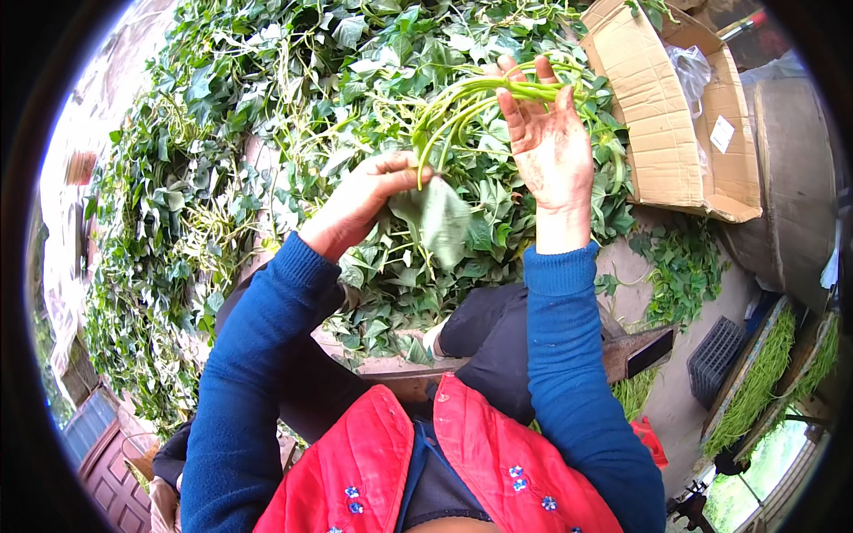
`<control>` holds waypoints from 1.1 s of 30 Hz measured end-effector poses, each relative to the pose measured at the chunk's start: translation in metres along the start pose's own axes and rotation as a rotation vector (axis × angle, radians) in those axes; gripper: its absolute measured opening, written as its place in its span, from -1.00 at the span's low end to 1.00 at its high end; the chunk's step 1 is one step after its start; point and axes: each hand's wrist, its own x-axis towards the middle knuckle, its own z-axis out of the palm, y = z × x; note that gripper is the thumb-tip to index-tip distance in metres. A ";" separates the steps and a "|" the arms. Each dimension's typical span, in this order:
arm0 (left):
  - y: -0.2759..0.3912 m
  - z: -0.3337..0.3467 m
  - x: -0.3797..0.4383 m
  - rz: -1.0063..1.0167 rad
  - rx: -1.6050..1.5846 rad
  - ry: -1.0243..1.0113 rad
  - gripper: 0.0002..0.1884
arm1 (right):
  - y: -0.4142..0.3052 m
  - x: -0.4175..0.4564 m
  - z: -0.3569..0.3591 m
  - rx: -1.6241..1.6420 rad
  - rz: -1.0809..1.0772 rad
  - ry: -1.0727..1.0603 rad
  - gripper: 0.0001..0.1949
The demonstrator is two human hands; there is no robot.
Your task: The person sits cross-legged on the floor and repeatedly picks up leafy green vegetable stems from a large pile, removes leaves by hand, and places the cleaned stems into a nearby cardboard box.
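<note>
A bundle of long green leaf stems [476,85] arches between my two hands above a large heap of leafy green vines [300,126]. My left hand [383,183] pinches the lower stem ends between thumb and fingers, beside a blurred green leaf [445,223] that hangs down. My right hand [546,136] is palm up with its fingers spread, and the stems lie across its fingers; the palm bears dark stains. Whether the right fingers grip the stems cannot be told.
At the upper right stands an open cardboard box [650,113] with a plastic bag [690,70] inside. A wooden bench [633,356] is below me. Further right are a dark plastic crate [716,360], round trays of green stems [753,380] and a red plastic bag [650,440].
</note>
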 end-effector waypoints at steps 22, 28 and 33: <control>0.001 0.007 -0.010 0.010 0.088 -0.076 -0.70 | 0.011 -0.003 -0.006 -0.273 0.015 0.118 -0.70; -0.011 -0.001 -0.006 0.063 0.212 0.021 -0.83 | 0.018 -0.005 -0.002 -0.416 0.012 0.071 -0.71; -0.039 -0.021 0.007 0.182 0.424 0.122 -0.91 | 0.024 -0.005 0.004 -0.493 -0.038 0.136 -0.69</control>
